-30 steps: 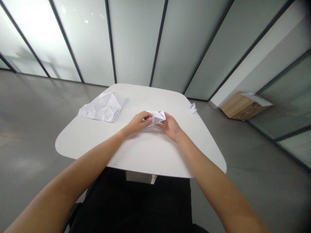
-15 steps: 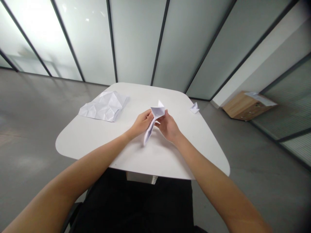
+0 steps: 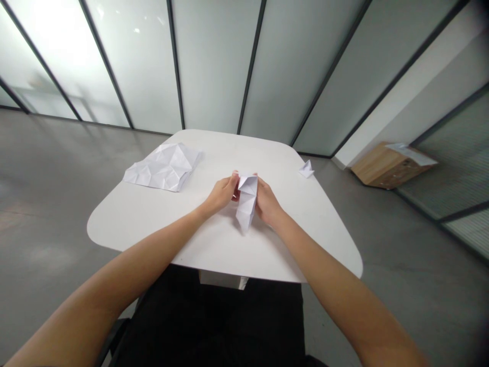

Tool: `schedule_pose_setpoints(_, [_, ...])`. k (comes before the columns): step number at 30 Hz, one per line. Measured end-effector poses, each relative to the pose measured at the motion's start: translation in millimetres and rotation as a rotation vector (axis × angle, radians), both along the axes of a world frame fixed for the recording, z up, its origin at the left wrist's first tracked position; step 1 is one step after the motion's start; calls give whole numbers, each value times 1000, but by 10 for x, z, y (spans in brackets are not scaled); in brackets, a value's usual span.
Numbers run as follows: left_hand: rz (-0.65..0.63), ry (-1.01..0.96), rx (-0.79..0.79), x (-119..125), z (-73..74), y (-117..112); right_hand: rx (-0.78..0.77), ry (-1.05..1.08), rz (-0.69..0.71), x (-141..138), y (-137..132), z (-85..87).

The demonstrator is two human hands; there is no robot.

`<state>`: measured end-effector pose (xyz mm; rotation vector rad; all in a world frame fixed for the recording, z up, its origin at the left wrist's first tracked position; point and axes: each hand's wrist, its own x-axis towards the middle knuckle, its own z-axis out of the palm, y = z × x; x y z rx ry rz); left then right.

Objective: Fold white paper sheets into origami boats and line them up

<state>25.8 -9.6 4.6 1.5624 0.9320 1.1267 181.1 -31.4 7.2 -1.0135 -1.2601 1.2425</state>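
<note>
A folded piece of white paper [image 3: 247, 200] is held upright between my two hands, over the near middle of the white table [image 3: 214, 239]. My left hand [image 3: 224, 191] grips its left edge near the top, fingers curled and thumb up. On the opposite edge, my right hand [image 3: 266, 200] is closed around the paper, with most of its fingers hidden behind it. The paper has a small folded flap at the top and a long creased part narrowing to a point at the bottom.
Creased white sheets [image 3: 164, 167] lie at the table's far left. A small folded paper piece [image 3: 306, 169] sits by the right edge. A wooden box [image 3: 391, 165] stands on the floor at right. Frosted glass panels [image 3: 214, 66] rise behind the table.
The folded paper has turned in my hands, so its broad creased face now shows instead of its narrow side. My left thumb has shifted up at the paper's top edge.
</note>
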Motion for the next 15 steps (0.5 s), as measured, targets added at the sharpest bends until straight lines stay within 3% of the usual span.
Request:
schedule_pose_setpoints(8, [153,59,52,48,-46,-30,159,-171,-105,-58,-61,45])
schedule_pose_setpoints(15, [223,13,103,115,48,-139,300,-321,-207,-91,-93,94])
